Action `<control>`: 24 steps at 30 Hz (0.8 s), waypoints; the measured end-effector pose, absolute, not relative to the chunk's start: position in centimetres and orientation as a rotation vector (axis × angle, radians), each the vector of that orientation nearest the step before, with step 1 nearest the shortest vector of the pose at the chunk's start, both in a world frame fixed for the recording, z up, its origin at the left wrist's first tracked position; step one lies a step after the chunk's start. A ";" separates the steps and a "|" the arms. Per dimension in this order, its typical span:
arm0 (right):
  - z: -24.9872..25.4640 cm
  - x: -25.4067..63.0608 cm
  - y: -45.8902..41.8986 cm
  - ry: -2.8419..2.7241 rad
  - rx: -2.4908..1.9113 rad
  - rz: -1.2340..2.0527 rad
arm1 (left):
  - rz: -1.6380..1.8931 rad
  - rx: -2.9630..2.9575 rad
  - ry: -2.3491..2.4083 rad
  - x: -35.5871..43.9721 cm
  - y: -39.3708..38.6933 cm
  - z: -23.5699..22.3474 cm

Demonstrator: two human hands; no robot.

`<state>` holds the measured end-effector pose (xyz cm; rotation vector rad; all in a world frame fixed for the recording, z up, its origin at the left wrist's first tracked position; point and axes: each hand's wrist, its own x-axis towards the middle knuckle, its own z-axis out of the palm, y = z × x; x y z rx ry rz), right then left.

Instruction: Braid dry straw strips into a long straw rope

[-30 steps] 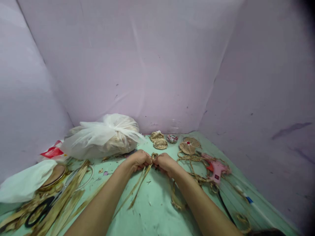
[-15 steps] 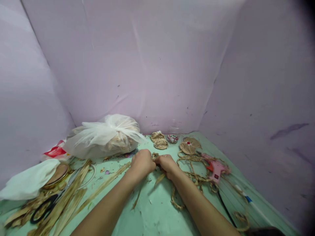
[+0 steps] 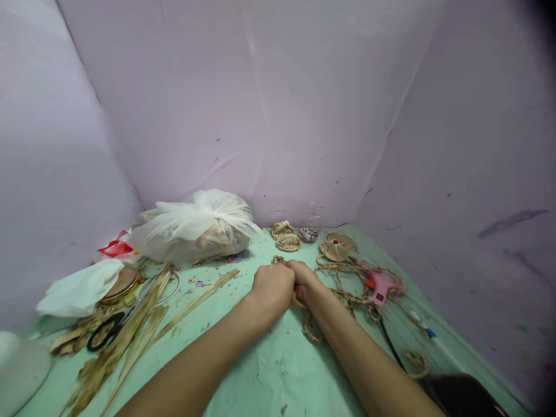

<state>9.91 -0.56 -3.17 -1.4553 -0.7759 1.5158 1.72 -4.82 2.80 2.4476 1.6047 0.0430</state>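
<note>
My left hand [image 3: 273,287] and my right hand [image 3: 306,277] are pressed close together over the green table top [image 3: 260,370], both with fingers curled shut. They pinch the end of a braided straw cord [image 3: 311,332], whose tip [image 3: 276,259] sticks out just beyond the knuckles. The cord runs from under my right hand down past my right forearm and loops toward a tangle of braid [image 3: 347,298] on the right. What lies between the fingers themselves is hidden.
A tied white plastic bag [image 3: 195,226] sits at the back. Small woven straw discs [image 3: 287,241], [image 3: 334,249] and a bead dish [image 3: 308,234] lie behind my hands. A pink glue gun [image 3: 379,285] is at the right. Straw strips [image 3: 130,336], black scissors [image 3: 106,330] and white cloth [image 3: 80,286] fill the left.
My hands have moved slightly right and closer together, the left now covering the right's fingers. The loose straw strands that hung below them are no longer seen. The camera shifted left.
</note>
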 end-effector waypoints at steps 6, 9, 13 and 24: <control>-2.4 10.2 -0.9 -0.791 -1.530 1.637 | 0.553 1.976 1.783 -1.1 -1.6 2.8; -2.1 10.3 -0.9 -0.837 -1.512 1.654 | 0.583 1.394 1.687 -1.7 -0.1 2.0; -2.4 10.5 -0.6 -0.909 -1.478 1.639 | 0.522 1.111 1.337 -1.2 0.5 0.5; -3.6 11.8 -0.1 -1.620 -1.566 1.150 | 0.392 1.146 1.344 -0.9 0.9 -1.5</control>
